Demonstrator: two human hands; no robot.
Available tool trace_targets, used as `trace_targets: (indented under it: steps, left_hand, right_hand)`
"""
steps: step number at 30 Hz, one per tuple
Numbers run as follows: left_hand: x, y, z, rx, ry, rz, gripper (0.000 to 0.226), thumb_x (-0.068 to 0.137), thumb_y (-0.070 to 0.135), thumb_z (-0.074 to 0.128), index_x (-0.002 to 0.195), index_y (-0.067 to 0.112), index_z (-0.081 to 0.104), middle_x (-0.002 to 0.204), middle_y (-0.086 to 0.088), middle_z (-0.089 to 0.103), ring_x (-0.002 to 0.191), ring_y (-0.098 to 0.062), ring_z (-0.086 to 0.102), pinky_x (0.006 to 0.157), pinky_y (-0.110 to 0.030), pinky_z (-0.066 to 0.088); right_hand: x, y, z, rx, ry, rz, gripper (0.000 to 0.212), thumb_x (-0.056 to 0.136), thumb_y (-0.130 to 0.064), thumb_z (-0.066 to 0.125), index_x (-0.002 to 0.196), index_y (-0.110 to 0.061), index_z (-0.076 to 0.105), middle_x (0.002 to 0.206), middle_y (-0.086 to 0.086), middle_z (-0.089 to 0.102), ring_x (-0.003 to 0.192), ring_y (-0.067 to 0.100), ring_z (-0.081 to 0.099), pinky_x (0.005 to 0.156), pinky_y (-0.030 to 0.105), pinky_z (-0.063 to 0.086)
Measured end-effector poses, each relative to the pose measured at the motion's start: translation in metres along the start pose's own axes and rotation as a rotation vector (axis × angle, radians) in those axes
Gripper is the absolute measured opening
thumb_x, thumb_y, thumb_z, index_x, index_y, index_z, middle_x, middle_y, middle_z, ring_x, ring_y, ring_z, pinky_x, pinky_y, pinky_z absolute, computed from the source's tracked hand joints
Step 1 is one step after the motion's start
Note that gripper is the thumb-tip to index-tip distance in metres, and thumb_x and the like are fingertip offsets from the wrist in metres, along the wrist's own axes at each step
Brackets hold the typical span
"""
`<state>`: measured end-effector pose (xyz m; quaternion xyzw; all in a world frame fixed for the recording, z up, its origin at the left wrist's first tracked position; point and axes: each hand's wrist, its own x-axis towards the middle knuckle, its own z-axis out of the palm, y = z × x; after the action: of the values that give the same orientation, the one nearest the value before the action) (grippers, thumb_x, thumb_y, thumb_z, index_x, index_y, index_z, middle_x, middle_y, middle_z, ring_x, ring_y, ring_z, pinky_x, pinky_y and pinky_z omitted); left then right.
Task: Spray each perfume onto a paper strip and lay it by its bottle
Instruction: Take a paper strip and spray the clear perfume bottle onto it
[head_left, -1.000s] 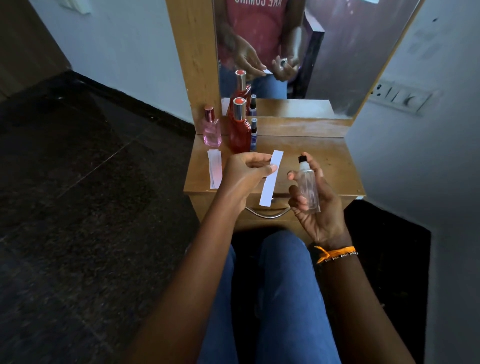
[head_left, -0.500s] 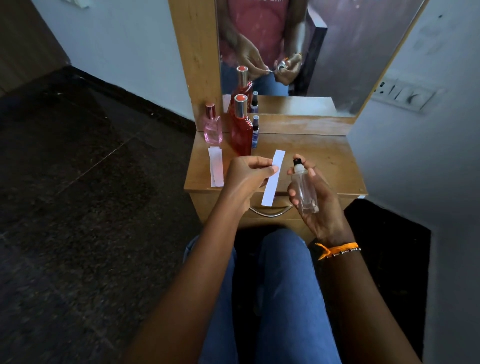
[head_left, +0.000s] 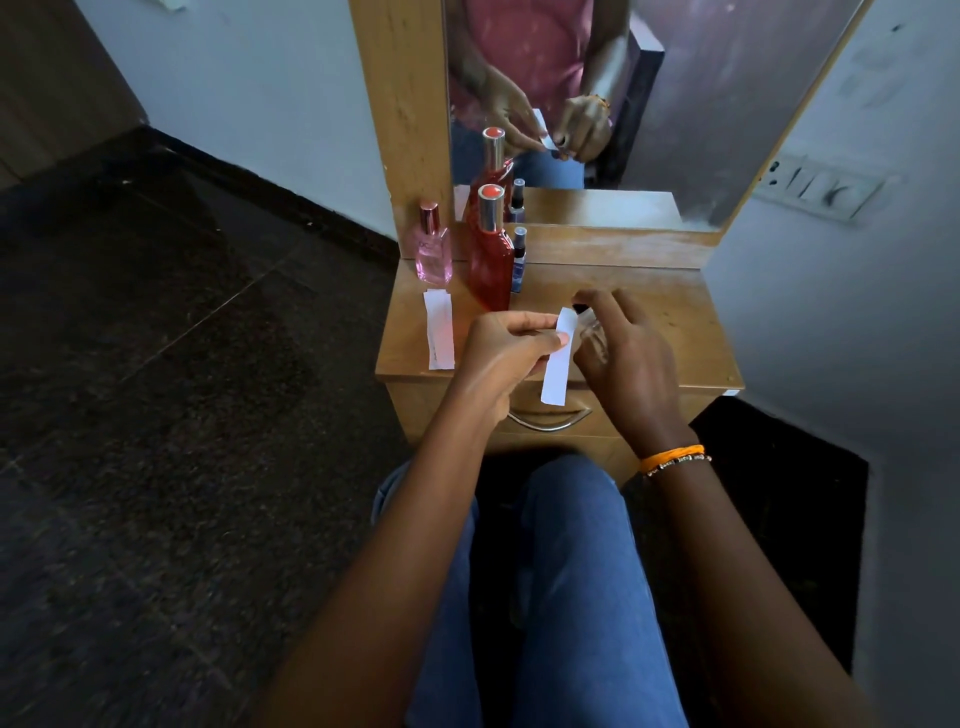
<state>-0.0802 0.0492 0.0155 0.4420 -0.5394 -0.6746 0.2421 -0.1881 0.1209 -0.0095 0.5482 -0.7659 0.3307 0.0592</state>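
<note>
Over the counter front: both hands meet just above the near edge of the wooden counter (head_left: 670, 332), over the drawer handle (head_left: 550, 421).
Change: a second ago the right hand (head_left: 628, 374) held the clear spray bottle (head_left: 592, 332) upright with its palm turned up, apart from the strip; now the hand is rolled over, back to the camera, and the bottle's black nozzle sits right beside the top of the paper strip (head_left: 558, 358).
Left hand: the left hand (head_left: 506, 353) pinches the strip near its upper end between thumb and fingers; the strip hangs down past the counter edge.
Right hand: its fingers are curled round the clear bottle, which they mostly hide; whether a fingertip presses the pump I cannot tell.
Meaning for the task: this looks like the spraying step for this bottle; the strip is not yet laid down.
Already done, by the look of it: one white strip (head_left: 439, 330) lies flat on the counter just in front of the pink bottle (head_left: 432, 249).
Pink bottle: small, capped in rose metal, holding pale pink liquid to most of its height.
Red bottle: the tall red bottle (head_left: 489, 260) with a silver collar stands beside it, red throughout; no strip lies by it.
Blue vial: a slim dark blue vial (head_left: 518, 260) stands just behind the red one, contents not readable; no strip by it either.
Clear bottle: contents too hidden to judge.
Mirror: the mirror (head_left: 675, 104) behind repeats the hands, strip and bottles.
</note>
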Motion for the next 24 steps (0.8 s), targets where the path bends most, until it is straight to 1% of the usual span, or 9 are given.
trace_targets:
  steps: [4,8,12,14,16,18,19,21,24]
  left_hand:
    - [0.001,-0.001,-0.001,0.016,0.011,0.003,0.027,0.081,0.005,0.067,0.108,0.007,0.068,0.103,-0.008,0.070,0.074,-0.006,0.062,0.056,-0.011,0.048]
    - [0.002,-0.002,-0.001,0.020,0.008,0.001,0.027,0.081,0.005,0.067,0.108,0.007,0.067,0.104,-0.007,0.070,0.072,-0.005,0.062,0.054,-0.011,0.049]
    - [0.002,-0.002,-0.002,0.022,0.009,-0.002,0.027,0.081,0.005,0.067,0.109,0.008,0.067,0.097,-0.004,0.069,0.072,-0.004,0.062,0.053,-0.010,0.048]
    - [0.002,-0.003,-0.001,0.033,0.021,0.000,0.027,0.081,0.005,0.068,0.108,0.009,0.067,0.093,-0.001,0.067,0.076,-0.007,0.062,0.055,-0.011,0.048]
    - [0.006,-0.004,0.001,0.076,0.056,0.030,0.024,0.079,0.007,0.070,0.102,0.011,0.067,0.091,-0.001,0.066,0.081,-0.011,0.062,0.061,-0.015,0.047]
    - [0.011,-0.004,0.004,0.134,0.089,0.075,0.017,0.077,0.007,0.072,0.092,0.013,0.065,0.088,-0.001,0.066,0.082,-0.013,0.061,0.066,-0.020,0.047]
    - [0.015,-0.003,0.006,0.159,0.100,0.096,0.015,0.076,0.006,0.072,0.085,0.014,0.063,0.085,-0.001,0.065,0.082,-0.014,0.061,0.069,-0.023,0.050]
    - [0.023,-0.002,0.011,0.215,0.118,0.133,0.018,0.075,0.005,0.073,0.073,0.017,0.059,0.080,-0.003,0.065,0.078,-0.016,0.062,0.075,-0.032,0.052]
    - [0.039,0.000,0.022,0.282,0.156,0.175,0.014,0.073,0.003,0.073,0.071,0.012,0.064,0.083,-0.013,0.071,0.072,-0.020,0.063,0.075,-0.036,0.055]
  right_hand:
    - [0.001,0.000,0.002,-0.043,-0.036,-0.015,0.039,0.079,-0.003,0.066,0.112,-0.016,0.052,0.110,0.009,0.057,0.078,0.030,0.060,0.053,0.035,0.049]
    - [0.002,-0.001,0.002,-0.042,-0.033,-0.002,0.038,0.077,-0.003,0.065,0.110,-0.016,0.052,0.108,0.009,0.058,0.076,0.031,0.059,0.052,0.035,0.046]
    - [0.003,-0.006,0.001,-0.012,-0.035,0.001,0.036,0.079,-0.005,0.066,0.112,-0.011,0.053,0.112,0.011,0.060,0.074,0.029,0.059,0.052,0.029,0.041]
    - [0.003,-0.006,0.001,0.021,-0.004,0.046,0.038,0.080,-0.004,0.066,0.115,-0.011,0.052,0.114,0.012,0.060,0.073,0.022,0.056,0.050,0.023,0.035]
    - [0.002,-0.005,0.000,0.050,0.033,0.099,0.042,0.079,-0.001,0.064,0.119,-0.011,0.053,0.116,0.013,0.058,0.075,0.015,0.049,0.052,0.013,0.029]
    - [-0.001,-0.003,-0.002,0.070,0.053,0.144,0.046,0.078,0.002,0.063,0.121,-0.011,0.052,0.118,0.013,0.057,0.078,0.013,0.046,0.055,0.009,0.028]
    - [-0.003,-0.001,-0.002,0.081,0.060,0.163,0.047,0.078,0.002,0.063,0.121,-0.011,0.052,0.119,0.013,0.056,0.080,0.012,0.046,0.056,0.008,0.028]
    - [-0.008,0.004,-0.003,0.111,0.072,0.195,0.047,0.077,0.002,0.063,0.121,-0.011,0.052,0.118,0.013,0.056,0.082,0.012,0.045,0.057,0.009,0.030]
    - [-0.015,0.013,-0.003,0.160,0.075,0.217,0.046,0.076,0.003,0.063,0.119,-0.010,0.052,0.115,0.013,0.056,0.081,0.014,0.048,0.059,0.013,0.033]
